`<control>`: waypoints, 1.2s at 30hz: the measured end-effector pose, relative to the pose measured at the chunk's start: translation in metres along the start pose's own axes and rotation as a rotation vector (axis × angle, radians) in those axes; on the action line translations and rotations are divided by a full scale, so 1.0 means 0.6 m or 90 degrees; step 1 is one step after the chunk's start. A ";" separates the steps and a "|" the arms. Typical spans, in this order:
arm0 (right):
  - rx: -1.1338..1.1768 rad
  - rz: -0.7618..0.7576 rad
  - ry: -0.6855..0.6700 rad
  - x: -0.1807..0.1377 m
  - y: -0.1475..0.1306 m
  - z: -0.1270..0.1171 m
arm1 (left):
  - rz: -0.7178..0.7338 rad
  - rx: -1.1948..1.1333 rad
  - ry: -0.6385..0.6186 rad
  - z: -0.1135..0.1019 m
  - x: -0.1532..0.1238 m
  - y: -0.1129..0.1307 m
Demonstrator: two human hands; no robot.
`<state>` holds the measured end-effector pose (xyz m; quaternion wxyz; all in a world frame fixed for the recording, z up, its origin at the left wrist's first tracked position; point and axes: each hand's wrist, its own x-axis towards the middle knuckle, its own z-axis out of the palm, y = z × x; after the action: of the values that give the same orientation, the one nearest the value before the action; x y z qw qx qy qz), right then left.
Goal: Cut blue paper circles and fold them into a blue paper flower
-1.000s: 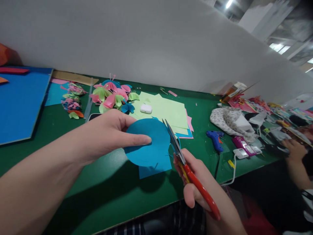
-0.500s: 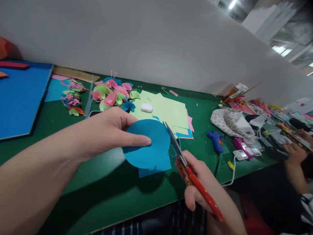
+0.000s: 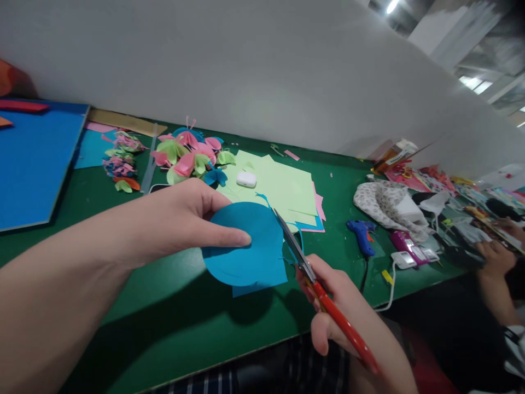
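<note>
Scissors [image 3: 324, 298] now look closed at tip, vs. blades slightly apart 1s ago: prob. another snip along blue disc [image 3: 260, 251]. L hand [image 3: 192, 219] pinches disc, nearside of lt-green paper stack [image 3: 283, 178]; R hand [image 3: 342, 290] grips scissors, nearside too.

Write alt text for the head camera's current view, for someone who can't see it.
A person's left hand pinches a rounded blue paper above a green table, while the right hand holds red-handled scissors, blades by the paper's edge. Beyond lie pale green sheets with a white case on top, and pink, green and blue paper shapes.
</note>
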<state>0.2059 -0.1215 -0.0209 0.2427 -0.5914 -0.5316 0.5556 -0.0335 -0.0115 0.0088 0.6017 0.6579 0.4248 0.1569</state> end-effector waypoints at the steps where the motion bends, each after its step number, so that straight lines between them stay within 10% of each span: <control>1: -0.003 0.001 -0.002 -0.001 -0.002 -0.001 | -0.001 0.005 -0.001 -0.001 0.000 -0.001; 22: -0.156 -0.016 -0.013 -0.005 -0.003 -0.021 | -0.071 -0.001 0.020 -0.009 0.012 -0.021; 29: -0.037 0.004 -0.001 0.005 0.016 -0.028 | -0.088 -0.051 0.028 -0.009 0.013 -0.024; 36: 0.190 -0.187 0.052 0.029 0.034 -0.010 | 0.013 -0.098 0.041 0.028 0.025 -0.018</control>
<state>0.2153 -0.1104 -0.0439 0.4269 -0.4872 -0.5137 0.5626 -0.0167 -0.0121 -0.0094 0.6346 0.6087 0.4241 0.2165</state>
